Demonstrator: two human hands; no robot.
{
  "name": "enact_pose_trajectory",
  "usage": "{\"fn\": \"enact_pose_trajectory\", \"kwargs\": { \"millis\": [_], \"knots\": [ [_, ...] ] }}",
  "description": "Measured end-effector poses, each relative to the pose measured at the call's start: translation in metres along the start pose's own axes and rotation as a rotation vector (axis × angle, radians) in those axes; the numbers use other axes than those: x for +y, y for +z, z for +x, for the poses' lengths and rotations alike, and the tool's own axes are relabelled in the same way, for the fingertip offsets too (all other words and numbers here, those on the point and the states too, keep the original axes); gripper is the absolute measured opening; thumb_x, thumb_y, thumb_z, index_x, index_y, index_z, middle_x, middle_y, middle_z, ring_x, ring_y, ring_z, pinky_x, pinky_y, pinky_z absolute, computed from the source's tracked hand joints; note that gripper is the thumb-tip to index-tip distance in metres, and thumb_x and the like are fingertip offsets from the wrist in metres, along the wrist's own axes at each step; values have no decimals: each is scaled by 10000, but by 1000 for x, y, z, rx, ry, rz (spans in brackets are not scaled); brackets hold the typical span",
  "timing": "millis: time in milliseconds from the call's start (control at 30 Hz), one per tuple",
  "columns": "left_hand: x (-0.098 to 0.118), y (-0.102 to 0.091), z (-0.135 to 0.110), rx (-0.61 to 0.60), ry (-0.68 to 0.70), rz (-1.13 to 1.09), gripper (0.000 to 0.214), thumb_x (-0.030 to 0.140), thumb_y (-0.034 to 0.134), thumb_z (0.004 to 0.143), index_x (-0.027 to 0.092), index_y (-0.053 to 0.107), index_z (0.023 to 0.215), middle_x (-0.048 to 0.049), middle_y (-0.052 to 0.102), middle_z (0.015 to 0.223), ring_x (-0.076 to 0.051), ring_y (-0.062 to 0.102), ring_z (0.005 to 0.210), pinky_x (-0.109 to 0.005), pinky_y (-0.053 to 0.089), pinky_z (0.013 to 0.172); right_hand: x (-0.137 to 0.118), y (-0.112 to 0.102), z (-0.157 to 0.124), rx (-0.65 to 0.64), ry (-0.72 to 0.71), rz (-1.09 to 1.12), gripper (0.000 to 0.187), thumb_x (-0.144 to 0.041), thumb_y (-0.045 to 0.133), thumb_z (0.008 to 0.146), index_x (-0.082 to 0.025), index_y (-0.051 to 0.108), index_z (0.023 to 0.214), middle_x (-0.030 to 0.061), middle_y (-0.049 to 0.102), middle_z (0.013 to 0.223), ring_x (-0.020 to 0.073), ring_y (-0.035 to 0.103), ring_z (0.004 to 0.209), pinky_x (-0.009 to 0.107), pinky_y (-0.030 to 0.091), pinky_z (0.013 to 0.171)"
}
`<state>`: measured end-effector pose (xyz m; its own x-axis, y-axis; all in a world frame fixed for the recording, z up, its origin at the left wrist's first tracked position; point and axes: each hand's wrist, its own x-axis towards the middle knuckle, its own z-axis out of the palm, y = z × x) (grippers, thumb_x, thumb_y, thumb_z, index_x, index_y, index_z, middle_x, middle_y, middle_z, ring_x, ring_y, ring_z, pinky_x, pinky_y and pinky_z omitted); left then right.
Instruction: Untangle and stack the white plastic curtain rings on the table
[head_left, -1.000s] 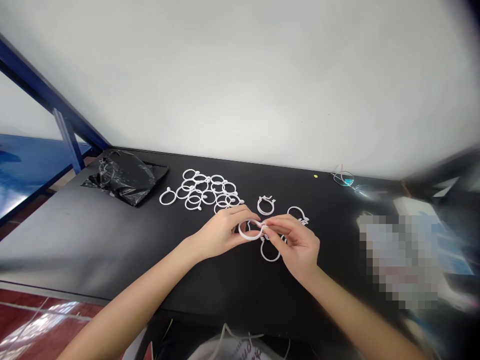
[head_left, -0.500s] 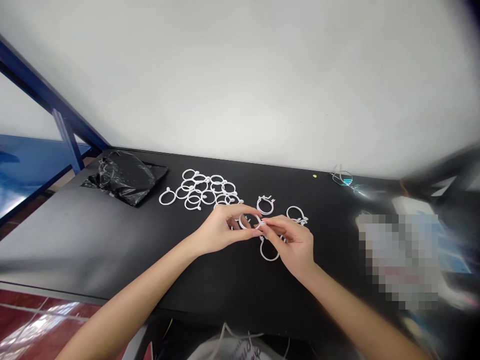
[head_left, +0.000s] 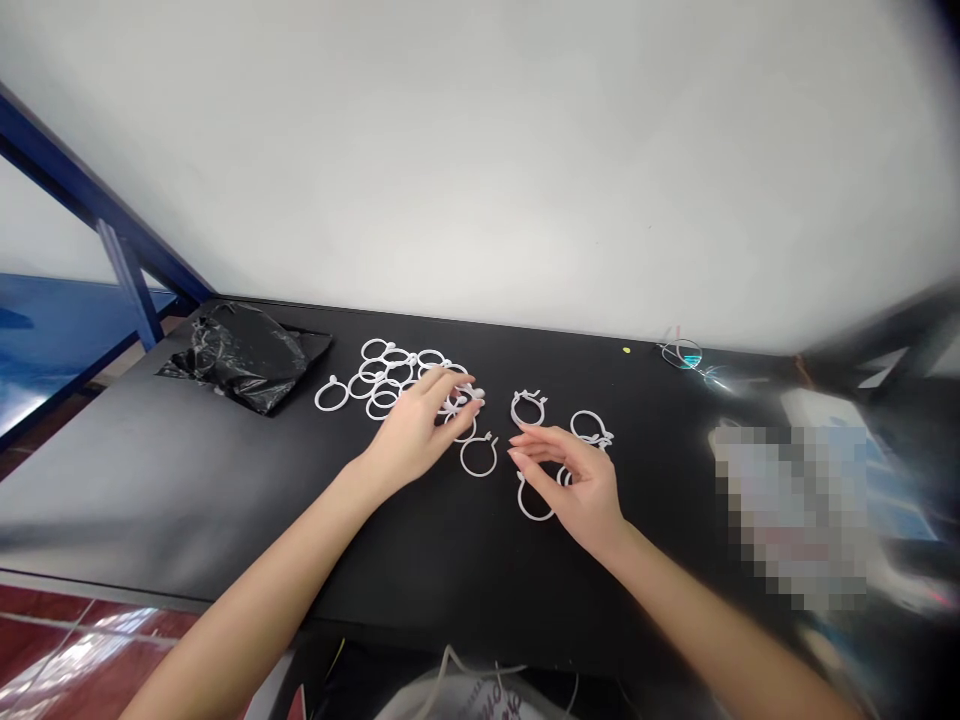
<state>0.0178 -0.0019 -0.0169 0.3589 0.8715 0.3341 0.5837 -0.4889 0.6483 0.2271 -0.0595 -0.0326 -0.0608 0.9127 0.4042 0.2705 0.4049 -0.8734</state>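
My left hand [head_left: 411, 428] reaches over the right side of a pile of white plastic rings [head_left: 382, 404] with small clasp ends. Its thumb and fingers are apart around the rings there; a firm grip on any of them does not show. My right hand [head_left: 581, 482] hovers to the right, fingers bent and thumb tip apart, holding nothing. Between the hands lies an unfastened ring [head_left: 478, 474] with a gap at its top. More rings surround my right hand: one behind it [head_left: 528, 422], one partly hidden below it [head_left: 535, 519], and some to its right [head_left: 588, 413].
A crumpled black plastic bag [head_left: 251, 355] lies on the black table [head_left: 390, 560] at the left. Eyeglasses [head_left: 681, 354] rest near the white wall at the back right. Pale packages [head_left: 817, 410], partly pixelated, occupy the right side. A blue metal frame [head_left: 112, 205] stands at the left.
Both hands held one ring between them; they have since separated. My left hand moved left and up to the pile. My right hand stayed nearly in place, its fingers now parted.
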Motion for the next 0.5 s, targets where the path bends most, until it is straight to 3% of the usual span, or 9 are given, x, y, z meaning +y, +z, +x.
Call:
{"fn": "enact_pose_trajectory", "kwargs": {
  "millis": [167, 267, 333, 400, 500],
  "knots": [
    [-20, 3, 3, 23, -9, 327, 433, 300, 484, 944, 140, 430, 1343, -154, 597, 1194, -314, 536, 1133, -506, 408, 989, -1, -2, 3, 13, -73, -25, 128, -139, 658, 845, -208, 712, 938, 34, 739, 841, 161, 728, 696, 285, 640, 629],
    [-13, 3, 1, 33, 18, 273, 396, 299, 486, 944, 146, 461, 1308, -149, 585, 1214, -291, 534, 1135, -458, 414, 979, 0, -3, 2, 27, -52, -21, 136, -136, 642, 858, -207, 704, 955, 32, 732, 838, 163, 732, 707, 287, 636, 641],
    [-3, 0, 0, -94, 18, 139, 304, 341, 519, 934, 167, 555, 1180, -76, 645, 981, -217, 602, 910, -346, 471, 826, 0, -3, 1, 49, -29, -8, 160, -142, 637, 863, -210, 691, 998, 31, 736, 849, 170, 739, 721, 299, 638, 663],
    [6, -4, -2, -326, -11, 30, 239, 394, 575, 904, 183, 629, 1003, 12, 586, 693, -143, 552, 635, -259, 434, 636, 1, -3, 0, 66, -12, -1, 182, -144, 639, 863, -213, 682, 1025, 32, 740, 863, 174, 744, 735, 302, 638, 679],
    [13, -6, -4, -592, -46, 13, 204, 388, 662, 842, 184, 654, 832, 57, 507, 549, -98, 461, 499, -227, 346, 551, 2, -3, -1, 69, 1, -8, 181, -141, 637, 864, -215, 680, 1023, 31, 740, 864, 170, 743, 740, 293, 629, 683]
  ]
}}
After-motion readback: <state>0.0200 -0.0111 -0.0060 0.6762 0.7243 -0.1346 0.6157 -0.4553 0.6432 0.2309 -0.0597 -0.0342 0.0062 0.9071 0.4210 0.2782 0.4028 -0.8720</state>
